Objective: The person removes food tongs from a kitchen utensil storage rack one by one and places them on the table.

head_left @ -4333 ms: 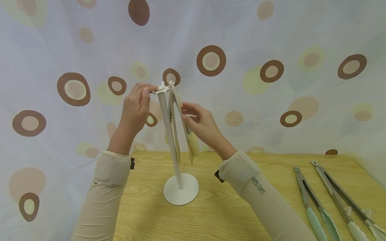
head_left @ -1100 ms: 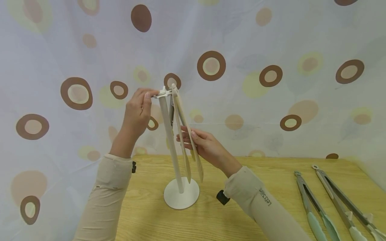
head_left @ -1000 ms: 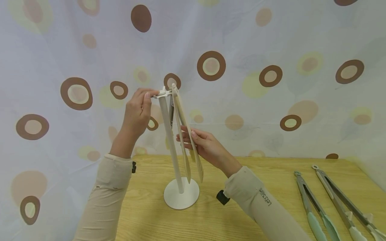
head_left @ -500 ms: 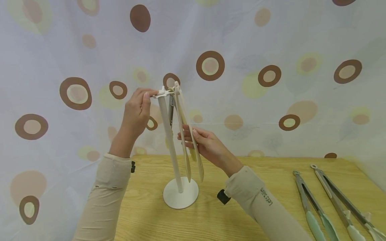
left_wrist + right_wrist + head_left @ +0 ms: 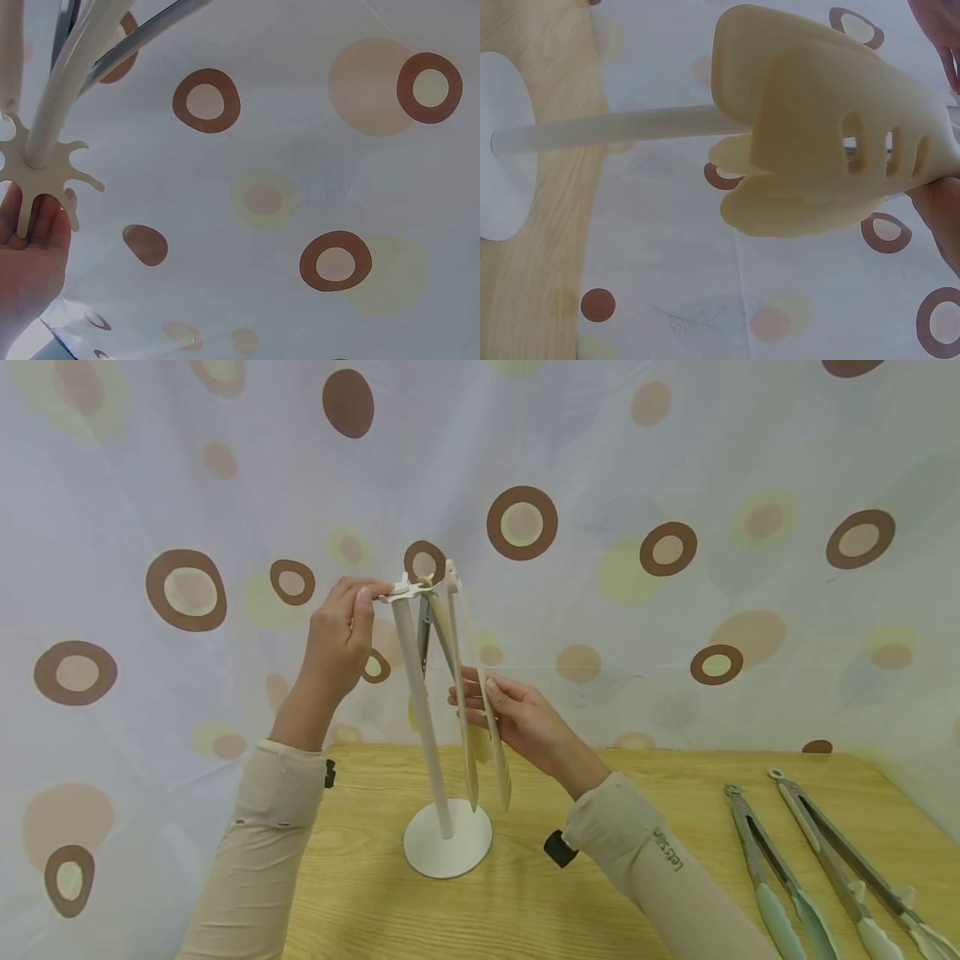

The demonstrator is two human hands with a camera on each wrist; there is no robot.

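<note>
A white utensil stand has an upright pole [image 5: 426, 727], a round base and a hooked top [image 5: 49, 180]. My left hand [image 5: 336, 639] pinches one of the top's hooks. Cream tongs [image 5: 498, 760] with flat turner-like ends, one slotted [image 5: 806, 112], are held by my right hand [image 5: 528, 722], thumb on the near arm and fingers behind. Their upper end is right of the hooks, separated by a small gap in the head view. A second pair of tongs [image 5: 423, 643], metal with pale scalloped tips [image 5: 795, 214], hangs from the stand behind, partly hidden.
On the right of the wooden table [image 5: 600, 860] lie tongs with mint-green tips [image 5: 780, 914] and, beside them, longer tongs with whitish tips [image 5: 832, 852]. A curtain [image 5: 585, 468] with brown and yellow spots hangs behind the table.
My right hand has moved lower along the turner-ended tongs. Over the last second their upper end has shifted right and slightly up, away from the hooks. The left hand stays at the stand's top.
</note>
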